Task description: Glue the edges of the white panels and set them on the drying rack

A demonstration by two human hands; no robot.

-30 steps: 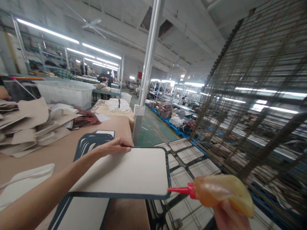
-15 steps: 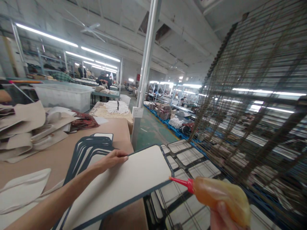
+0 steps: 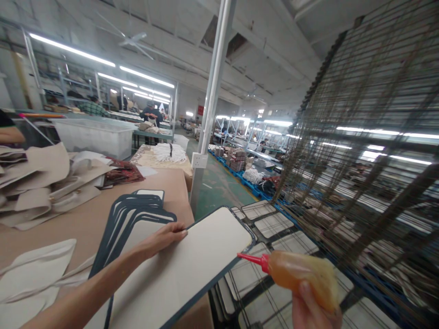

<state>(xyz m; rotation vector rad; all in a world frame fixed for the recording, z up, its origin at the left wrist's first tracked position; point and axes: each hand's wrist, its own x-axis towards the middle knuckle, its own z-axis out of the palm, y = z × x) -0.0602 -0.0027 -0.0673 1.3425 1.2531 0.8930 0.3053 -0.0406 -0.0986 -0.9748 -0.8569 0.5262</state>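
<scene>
My left hand (image 3: 171,236) grips the far edge of a cream panel (image 3: 199,256) with a dark blue border and rounded corners, thumb on top and fingers hidden beneath. The panel is tilted over the table's right edge. In my right hand (image 3: 310,304) is a squeeze bottle of amber glue (image 3: 298,272) with a red nozzle. The nozzle's tip touches or nearly touches the panel's near border, just below its right corner. A wet-looking shine runs along the border at that corner. Under my left forearm lies a fanned stack of similar panels (image 3: 137,210).
A wire rack (image 3: 260,278) holding similar panels stands at the right, its upper grids raised. Beige cut pieces (image 3: 51,178) lie on the brown table (image 3: 171,187), behind them a translucent bin (image 3: 96,137). A metal post (image 3: 209,96) rises beyond. A co-worker's arm (image 3: 12,135) shows far left.
The nozzle has moved from the panel's right corner to the left along the near border. The panel has turned slightly, and the camera view has shifted a little.
</scene>
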